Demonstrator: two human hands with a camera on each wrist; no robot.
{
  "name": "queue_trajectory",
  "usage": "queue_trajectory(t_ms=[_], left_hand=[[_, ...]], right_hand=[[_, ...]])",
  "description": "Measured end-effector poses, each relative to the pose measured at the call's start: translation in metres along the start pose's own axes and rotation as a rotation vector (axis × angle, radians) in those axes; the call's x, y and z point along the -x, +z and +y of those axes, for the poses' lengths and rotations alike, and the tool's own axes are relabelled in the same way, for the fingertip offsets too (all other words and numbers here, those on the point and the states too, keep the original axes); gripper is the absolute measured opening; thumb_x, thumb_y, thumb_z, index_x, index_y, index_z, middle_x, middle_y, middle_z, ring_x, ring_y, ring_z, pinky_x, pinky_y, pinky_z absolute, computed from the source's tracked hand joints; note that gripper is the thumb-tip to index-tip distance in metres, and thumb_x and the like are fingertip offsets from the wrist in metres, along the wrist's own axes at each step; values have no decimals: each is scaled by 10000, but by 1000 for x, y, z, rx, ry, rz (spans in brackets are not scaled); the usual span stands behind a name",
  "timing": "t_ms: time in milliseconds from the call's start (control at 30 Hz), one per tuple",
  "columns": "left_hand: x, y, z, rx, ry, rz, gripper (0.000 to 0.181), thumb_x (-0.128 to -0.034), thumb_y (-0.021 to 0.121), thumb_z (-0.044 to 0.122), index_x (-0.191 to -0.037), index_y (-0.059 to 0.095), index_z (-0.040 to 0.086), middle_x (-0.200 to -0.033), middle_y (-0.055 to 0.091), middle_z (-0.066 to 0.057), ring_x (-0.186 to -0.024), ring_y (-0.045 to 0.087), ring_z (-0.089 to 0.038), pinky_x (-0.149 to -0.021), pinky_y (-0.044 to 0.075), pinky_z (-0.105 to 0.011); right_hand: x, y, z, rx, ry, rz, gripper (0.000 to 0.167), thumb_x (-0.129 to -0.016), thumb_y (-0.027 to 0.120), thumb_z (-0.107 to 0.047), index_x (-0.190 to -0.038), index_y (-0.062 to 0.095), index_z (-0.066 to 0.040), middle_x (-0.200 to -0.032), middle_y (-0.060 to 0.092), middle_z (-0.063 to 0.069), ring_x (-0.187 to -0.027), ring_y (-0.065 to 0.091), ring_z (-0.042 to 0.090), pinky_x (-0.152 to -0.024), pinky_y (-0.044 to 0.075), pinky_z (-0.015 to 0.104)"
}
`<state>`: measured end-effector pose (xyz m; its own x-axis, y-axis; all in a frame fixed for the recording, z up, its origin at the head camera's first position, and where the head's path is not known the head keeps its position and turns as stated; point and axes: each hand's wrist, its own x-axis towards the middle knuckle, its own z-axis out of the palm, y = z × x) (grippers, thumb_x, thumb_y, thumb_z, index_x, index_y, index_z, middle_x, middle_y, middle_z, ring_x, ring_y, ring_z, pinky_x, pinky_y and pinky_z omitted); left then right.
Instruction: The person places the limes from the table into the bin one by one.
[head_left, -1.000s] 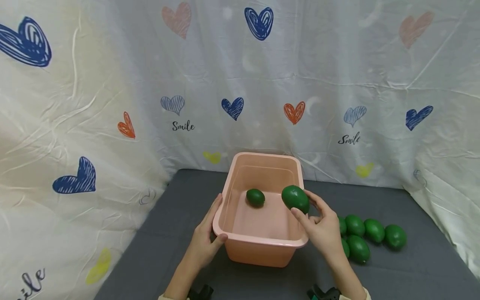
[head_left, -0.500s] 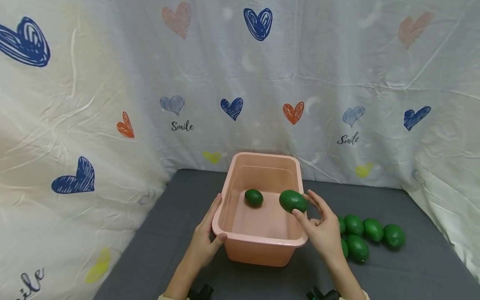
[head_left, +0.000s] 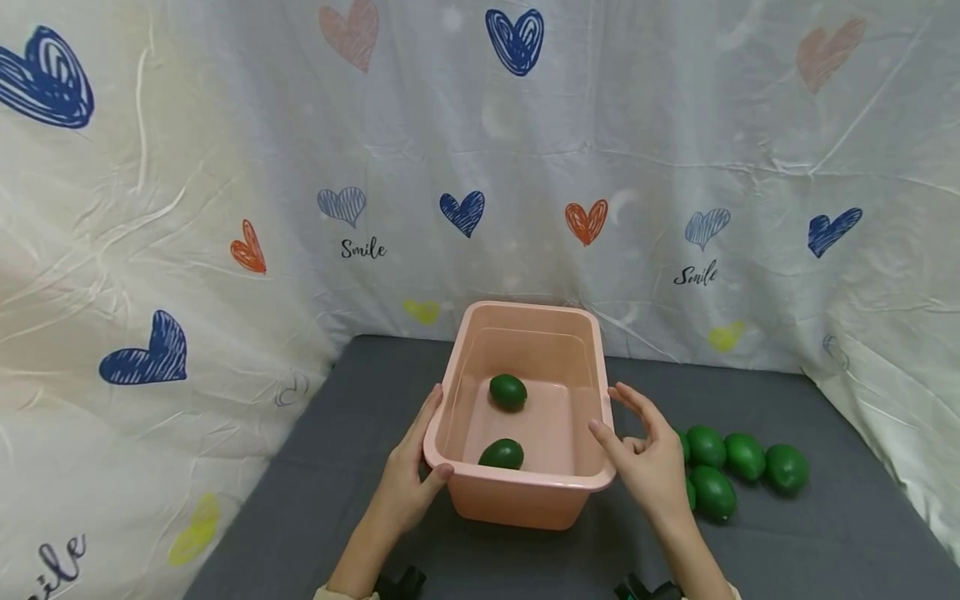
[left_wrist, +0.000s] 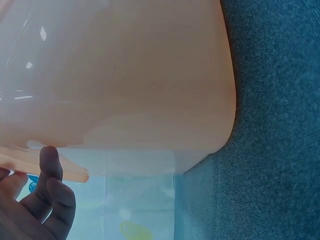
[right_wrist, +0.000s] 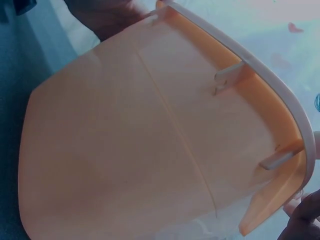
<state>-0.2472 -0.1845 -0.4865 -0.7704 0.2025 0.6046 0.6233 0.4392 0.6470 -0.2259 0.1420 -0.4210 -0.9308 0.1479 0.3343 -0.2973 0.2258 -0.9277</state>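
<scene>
A pink plastic basin (head_left: 517, 498) stands on the dark cloth, with two green limes in it: one lime (head_left: 508, 392) near the middle of the floor, the other lime (head_left: 502, 454) by the front wall, partly hidden by the rim. My left hand (head_left: 408, 471) holds the basin's left front corner, thumb at the front rim, fingers along the side. In the left wrist view some fingers (left_wrist: 62, 192) show bent by the rim. At the right rim, my right hand (head_left: 651, 454) has its thumb and forefinger spread apart with nothing between them.
Several more limes (head_left: 745, 457) lie grouped on the dark grey cloth (head_left: 817, 550), right of my right hand and partly hidden by it. Behind the basin hangs a pale curtain (head_left: 525, 150) printed with hearts. Black wrist gear (head_left: 401, 583) shows at the lower edge.
My right hand has let go of the lime it held over the basin; that lime now lies inside at the front. The left hand has kept its place.
</scene>
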Motion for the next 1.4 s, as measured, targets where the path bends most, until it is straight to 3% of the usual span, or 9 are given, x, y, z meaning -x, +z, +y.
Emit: queue_trajectory(t_ms=[500,933,1100,1133,1267,1367,1400], left_hand=[[1,1,-2,14,36,12,925,-1024,477,732,-1707,244,153,-1750,278,-79,-1577,327,-208,-1188,280,-155],[1,1,-2,22,15,-4,915,-1028,497,714,-1712,227,171,-1760,251,-66,-1588,305,-228,-1180,292,-168],[2,2,-1,32,17,-7,932,-1019,497,728,-1712,228,166,-1760,253,-64,-1593,295,-211,-1192,274,-162],[2,2,-1,33,19,-7,933,-1019,495,730,-1711,229,165,-1760,254,-64,-1592,296,-208,-1193,274,-160],[2,2,-2,32,22,-8,930,-1018,487,735,-1713,224,174,-1758,257,-70,-1588,305,-212,-1178,301,-159],[1,2,-3,29,20,-6,924,-1020,486,733,-1714,221,184,-1758,257,-68,-1586,308,-217,-1174,308,-161],[1,2,-4,26,22,-3,923,-1021,485,732,-1714,221,182,-1758,259,-70,-1586,309,-218,-1176,306,-161]], right_hand=[[6,-24,6,31,-11,51,617,-944,826,-103,-1507,572,-88,-1443,627,115,-389,291,42,-395,309,214],[17,-66,38,147,158,142,598,-989,797,-268,-1530,558,-185,-1383,593,-117,-369,325,76,-400,364,246],[20,-86,51,228,260,191,665,-985,783,-398,-1565,525,-198,-1457,585,-30,-385,408,119,-428,397,270],[21,-89,53,242,278,208,682,-984,780,-415,-1572,518,-190,-1471,584,4,-399,458,135,-438,413,274],[23,-101,65,275,335,281,728,-974,779,-453,-1579,514,-147,-1501,586,98,-678,634,-17,-571,504,164],[22,-108,75,275,369,317,742,-970,785,-447,-1580,512,-126,-1495,589,93,-927,595,-125,-681,507,88],[22,-110,78,280,383,324,745,-970,784,-448,-1582,509,-126,-1494,586,88,-964,606,-83,-686,504,90]])
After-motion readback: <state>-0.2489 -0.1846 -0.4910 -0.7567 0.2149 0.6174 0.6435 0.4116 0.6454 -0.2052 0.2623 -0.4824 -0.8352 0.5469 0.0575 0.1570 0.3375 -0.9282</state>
